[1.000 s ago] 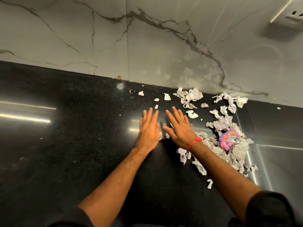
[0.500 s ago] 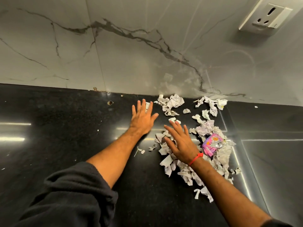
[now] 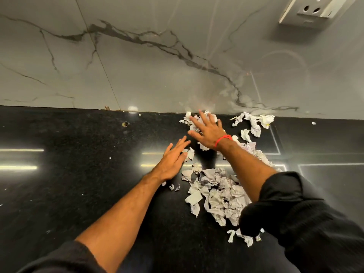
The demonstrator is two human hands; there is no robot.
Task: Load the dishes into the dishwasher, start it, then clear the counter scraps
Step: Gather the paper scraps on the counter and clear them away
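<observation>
Crumpled white paper scraps (image 3: 216, 192) lie in a heap on the black counter (image 3: 69, 174), between my two forearms. More scraps (image 3: 254, 123) sit by the wall at the right. My right hand (image 3: 206, 131), with a red wrist band, lies flat with spread fingers on a clump of scraps at the foot of the wall. My left hand (image 3: 173, 160) is flat and open on the counter, its fingertips touching a small scrap at the heap's left edge. The pink wrapper seen earlier is hidden under my right arm.
A grey marbled wall (image 3: 157, 66) rises behind the counter, with a white socket (image 3: 319, 10) at the top right. A small hole (image 3: 125, 124) marks the counter left of the hands. A seam line (image 3: 275, 142) runs across the counter at the right.
My right hand has reached away to the scraps at the wall. My left hand has drawn back towards me, to the heap's left side. The scraps are now more bunched together.
</observation>
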